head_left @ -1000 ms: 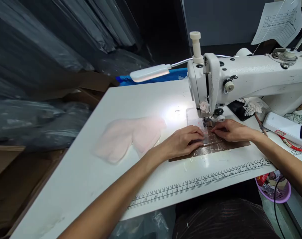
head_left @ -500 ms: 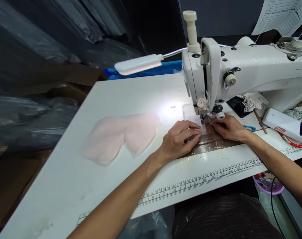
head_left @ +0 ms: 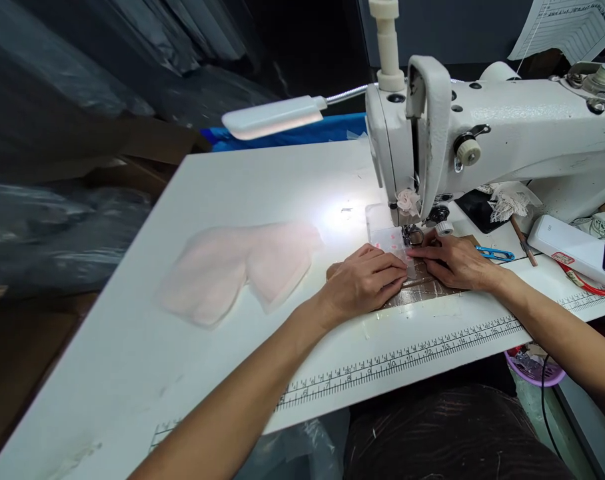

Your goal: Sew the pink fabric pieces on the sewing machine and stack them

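Note:
A white sewing machine (head_left: 512, 127) stands at the right, its presser foot (head_left: 411, 235) low over the bed. My left hand (head_left: 365, 279) lies palm down just left of and below the foot, fingers together; anything under them is hidden. On the other side, my right hand (head_left: 450, 261) has its index fingertip at the edge of a clear plate (head_left: 382, 227) with pink marks, close to the foot. What the right fingers hold, if anything, is too small to tell. Brown shiny sheeting (head_left: 417, 292) lies beneath both hands. Sheer pink fabric pieces (head_left: 237, 267) lie flat on the left.
A lamp (head_left: 275, 117) shines on the white table (head_left: 147, 373). Right of my right hand are blue snips (head_left: 495, 254), a white device (head_left: 575, 250), a red-handled tool (head_left: 585, 280) and lace scraps (head_left: 510, 203). A purple basket (head_left: 535, 373) sits below the table edge.
My left hand has flattened, with its fingers lower and closer together. My right hand has shifted slightly left, its index finger now extended toward the presser foot. The view has moved a little.

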`<state>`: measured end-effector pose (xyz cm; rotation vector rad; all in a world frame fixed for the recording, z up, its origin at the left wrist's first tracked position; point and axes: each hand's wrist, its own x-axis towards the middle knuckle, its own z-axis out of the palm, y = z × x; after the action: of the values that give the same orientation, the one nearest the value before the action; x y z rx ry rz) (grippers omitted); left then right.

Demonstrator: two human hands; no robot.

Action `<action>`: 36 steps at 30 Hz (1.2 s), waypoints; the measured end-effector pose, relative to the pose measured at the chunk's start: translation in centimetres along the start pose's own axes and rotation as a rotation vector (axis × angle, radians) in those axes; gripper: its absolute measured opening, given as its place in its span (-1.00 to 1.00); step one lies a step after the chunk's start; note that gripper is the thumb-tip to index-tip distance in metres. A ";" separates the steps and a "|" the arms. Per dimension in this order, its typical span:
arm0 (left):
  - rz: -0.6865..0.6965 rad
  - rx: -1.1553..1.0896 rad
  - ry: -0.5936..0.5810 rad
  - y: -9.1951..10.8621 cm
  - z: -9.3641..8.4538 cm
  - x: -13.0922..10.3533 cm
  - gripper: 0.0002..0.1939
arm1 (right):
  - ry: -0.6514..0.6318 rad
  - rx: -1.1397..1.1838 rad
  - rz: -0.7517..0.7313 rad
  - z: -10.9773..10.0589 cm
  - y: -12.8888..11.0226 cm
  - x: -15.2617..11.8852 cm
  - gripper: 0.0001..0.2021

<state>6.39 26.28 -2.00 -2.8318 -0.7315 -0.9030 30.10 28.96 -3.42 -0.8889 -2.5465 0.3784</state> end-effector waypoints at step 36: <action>-0.132 0.060 -0.293 -1.4 -1.0 0.1 -0.59 | -0.077 -0.099 0.051 -1.0 -1.6 0.3 -0.64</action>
<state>5.30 27.36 -1.21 -2.9230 -0.9686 -0.4716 29.46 28.01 -1.87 -0.9957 -2.6364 0.3097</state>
